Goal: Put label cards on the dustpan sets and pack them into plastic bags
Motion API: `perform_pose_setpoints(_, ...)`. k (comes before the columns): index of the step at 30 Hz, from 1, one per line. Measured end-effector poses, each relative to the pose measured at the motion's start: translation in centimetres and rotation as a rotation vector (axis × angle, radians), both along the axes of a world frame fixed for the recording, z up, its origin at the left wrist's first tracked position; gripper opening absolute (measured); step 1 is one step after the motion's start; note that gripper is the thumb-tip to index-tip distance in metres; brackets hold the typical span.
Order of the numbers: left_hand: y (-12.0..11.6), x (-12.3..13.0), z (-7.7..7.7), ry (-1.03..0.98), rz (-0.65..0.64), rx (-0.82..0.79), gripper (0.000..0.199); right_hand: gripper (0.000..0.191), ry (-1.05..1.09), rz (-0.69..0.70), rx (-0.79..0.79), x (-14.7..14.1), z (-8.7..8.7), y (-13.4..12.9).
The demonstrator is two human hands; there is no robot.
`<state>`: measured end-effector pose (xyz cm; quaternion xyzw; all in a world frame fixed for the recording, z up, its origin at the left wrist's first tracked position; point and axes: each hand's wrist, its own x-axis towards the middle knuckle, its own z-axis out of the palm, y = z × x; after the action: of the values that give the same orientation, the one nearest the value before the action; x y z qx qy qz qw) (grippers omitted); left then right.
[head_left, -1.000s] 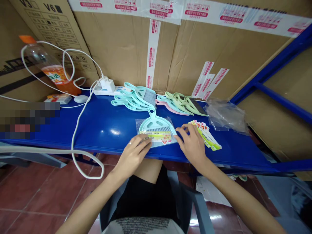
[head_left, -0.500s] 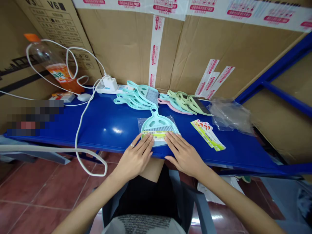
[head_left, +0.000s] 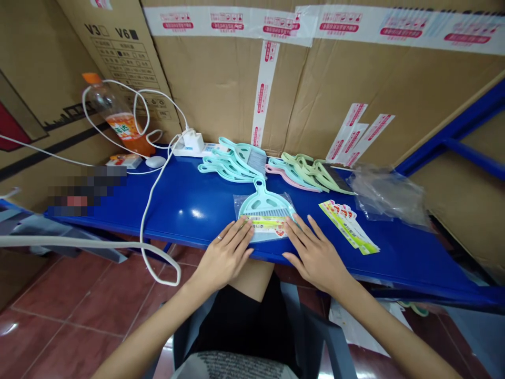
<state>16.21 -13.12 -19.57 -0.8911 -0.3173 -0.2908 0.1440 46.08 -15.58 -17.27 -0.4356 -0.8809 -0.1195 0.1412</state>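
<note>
Right hand [head_left: 319, 258], fingers spread, has slid to the right end of the yellow-green-and-white printed label [head_left: 269, 225]; left hand [head_left: 223, 258], fingers loosely together, at its left end. Label lies across the bagged mint-green plastic dustpan set [head_left: 266, 197], near table edge [head_left: 197, 237]; apparently smoothing.

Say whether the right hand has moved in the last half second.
Yes, slightly: judged against the upright white tape on the cardboard, the right hand has shifted to the right, leaving more of the label uncovered.
</note>
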Motion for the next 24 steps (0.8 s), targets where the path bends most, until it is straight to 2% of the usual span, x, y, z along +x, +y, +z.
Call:
perform_pose_setpoints(4, -0.1, 0.1, 0.2, 0.041, 0.047, 0.010, 0.046, 0.063, 0.004, -0.005, -0.008, 0.7, -0.1, 0.0)
perform_pose_setpoints(10, -2.0, 0.3, 1.1, 0.113, 0.092, 0.053, 0.047, 0.086, 0.016, -0.004, -0.025, 1.3, -0.3, 0.5)
perform_pose_setpoints(14, -1.9, -0.7, 2.6, 0.095, -0.033, -0.004, 0.060, 0.088, 0.067, -0.057, -0.073, 1.3, -0.1, 0.5)
perform_pose_setpoints(17, -0.1, -1.5, 3.4, 0.131, -0.141, -0.112, 0.084, 0.088, 0.127, -0.126, -0.132, 1.3, -0.1, 0.3)
perform_pose_setpoints(19, 1.2, -1.7, 3.5, 0.147, -0.153, -0.184, 0.090, 0.088, 0.166, -0.184, -0.169, 1.4, -0.1, 0.2)
perform_pose_setpoints(21, 1.8, -1.7, 3.2, 0.130, -0.125, -0.235, 0.081, 0.088, 0.204, -0.222, -0.194, 1.5, -0.2, 0.1)
perform_pose_setpoints(24, 1.3, -1.2, 2.5, 0.056, -0.058, -0.251, 0.061, 0.088, 0.242, -0.241, -0.207, 1.5, -0.2, 0.0)
